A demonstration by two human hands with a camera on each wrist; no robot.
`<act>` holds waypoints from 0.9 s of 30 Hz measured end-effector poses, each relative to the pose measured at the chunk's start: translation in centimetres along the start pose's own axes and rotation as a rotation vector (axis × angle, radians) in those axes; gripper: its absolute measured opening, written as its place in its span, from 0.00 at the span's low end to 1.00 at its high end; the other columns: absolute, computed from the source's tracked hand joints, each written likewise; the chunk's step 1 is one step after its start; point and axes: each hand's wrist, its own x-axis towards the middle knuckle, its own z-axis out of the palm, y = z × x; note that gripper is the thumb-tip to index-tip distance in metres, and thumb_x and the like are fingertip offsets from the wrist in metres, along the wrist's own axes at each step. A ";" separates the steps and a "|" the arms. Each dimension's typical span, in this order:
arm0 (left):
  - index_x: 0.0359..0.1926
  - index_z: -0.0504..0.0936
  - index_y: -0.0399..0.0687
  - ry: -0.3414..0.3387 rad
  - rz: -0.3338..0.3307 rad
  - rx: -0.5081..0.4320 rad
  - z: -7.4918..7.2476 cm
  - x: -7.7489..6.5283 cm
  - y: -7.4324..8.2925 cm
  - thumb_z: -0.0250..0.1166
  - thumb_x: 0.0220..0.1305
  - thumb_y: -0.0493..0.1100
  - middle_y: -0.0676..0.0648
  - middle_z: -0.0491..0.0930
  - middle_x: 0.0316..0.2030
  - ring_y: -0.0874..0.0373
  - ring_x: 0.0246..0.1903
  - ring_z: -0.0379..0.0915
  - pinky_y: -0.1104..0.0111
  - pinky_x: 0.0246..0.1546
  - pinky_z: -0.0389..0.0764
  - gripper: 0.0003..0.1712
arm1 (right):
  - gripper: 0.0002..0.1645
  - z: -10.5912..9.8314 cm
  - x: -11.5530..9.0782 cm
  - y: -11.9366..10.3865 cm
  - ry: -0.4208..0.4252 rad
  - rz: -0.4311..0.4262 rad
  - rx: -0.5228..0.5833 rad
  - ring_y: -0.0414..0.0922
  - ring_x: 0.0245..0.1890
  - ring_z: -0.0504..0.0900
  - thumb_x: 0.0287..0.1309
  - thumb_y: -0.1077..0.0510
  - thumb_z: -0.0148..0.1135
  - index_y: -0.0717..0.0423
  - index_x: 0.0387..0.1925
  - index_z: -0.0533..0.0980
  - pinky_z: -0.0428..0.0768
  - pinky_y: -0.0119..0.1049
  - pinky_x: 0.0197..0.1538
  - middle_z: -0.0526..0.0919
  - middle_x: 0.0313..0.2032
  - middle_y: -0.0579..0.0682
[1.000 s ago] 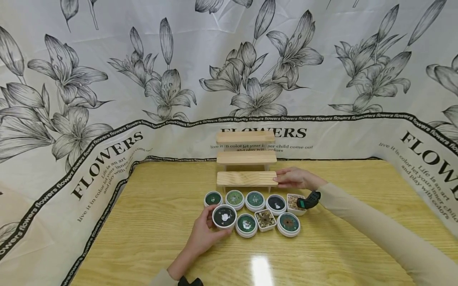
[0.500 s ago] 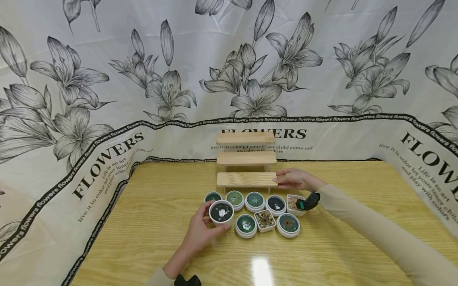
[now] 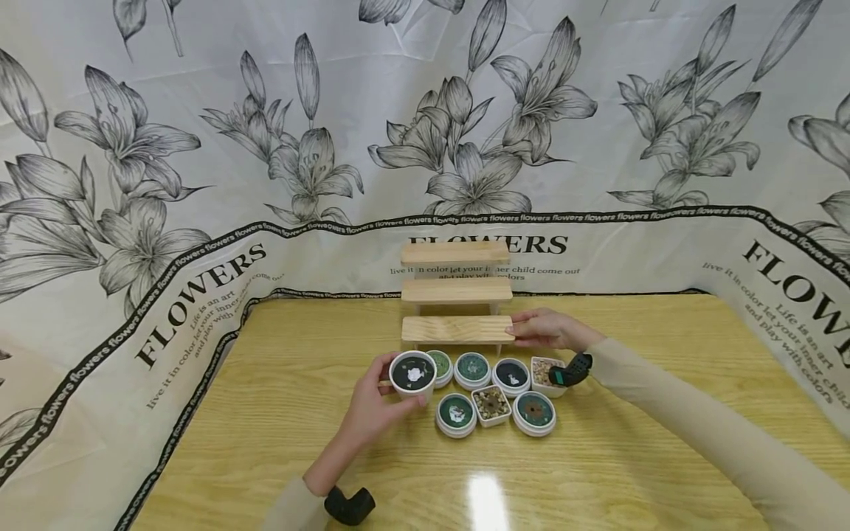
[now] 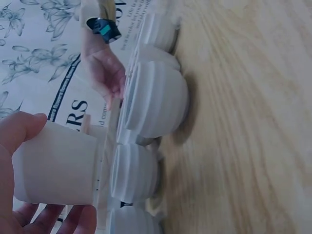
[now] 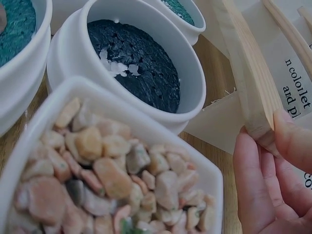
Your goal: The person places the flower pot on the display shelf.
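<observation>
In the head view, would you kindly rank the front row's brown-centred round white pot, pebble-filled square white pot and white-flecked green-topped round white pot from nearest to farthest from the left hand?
1. White-flecked green-topped round pot: leftmost, nearest the left hand.
2. Pebble-filled square pot: middle of the three.
3. Brown-centred round pot: rightmost.

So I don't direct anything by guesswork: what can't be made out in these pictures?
- Left wrist view: the filling of the held pot; its side wall hides it.
- Left wrist view: the lowest white pot, cut off by the bottom edge.
- Head view: the left part of the light-green pot, behind the held pot.
- Right wrist view: part of the pebble pot, cut off by the bottom edge.
</observation>
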 end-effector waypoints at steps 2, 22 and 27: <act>0.60 0.71 0.42 0.002 0.014 0.016 -0.1 0.4 0.3 0.79 0.43 0.41 0.44 0.78 0.50 0.57 0.46 0.73 0.68 0.43 0.81 0.42 | 0.38 0.1 0.1 -0.1 0.007 0.001 -0.014 0.35 0.35 0.83 0.68 0.65 0.51 0.74 0.71 0.46 0.83 0.27 0.47 0.79 0.40 0.48; 0.61 0.70 0.41 -0.047 0.048 -0.054 1.3 3.2 2.2 0.76 0.47 0.37 0.41 0.77 0.51 0.56 0.46 0.73 0.66 0.46 0.82 0.40 | 0.38 0.0 -0.1 -0.1 0.017 -0.007 -0.021 0.35 0.34 0.82 0.67 0.65 0.51 0.74 0.70 0.46 0.83 0.26 0.45 0.78 0.38 0.48; 0.62 0.68 0.38 -0.066 0.041 -0.046 1.8 4.0 3.0 0.74 0.47 0.34 0.39 0.77 0.51 0.51 0.48 0.73 0.57 0.46 0.82 0.40 | 0.39 0.2 -0.1 0.0 0.011 -0.011 -0.013 0.35 0.34 0.82 0.67 0.65 0.51 0.75 0.70 0.45 0.83 0.27 0.46 0.78 0.38 0.47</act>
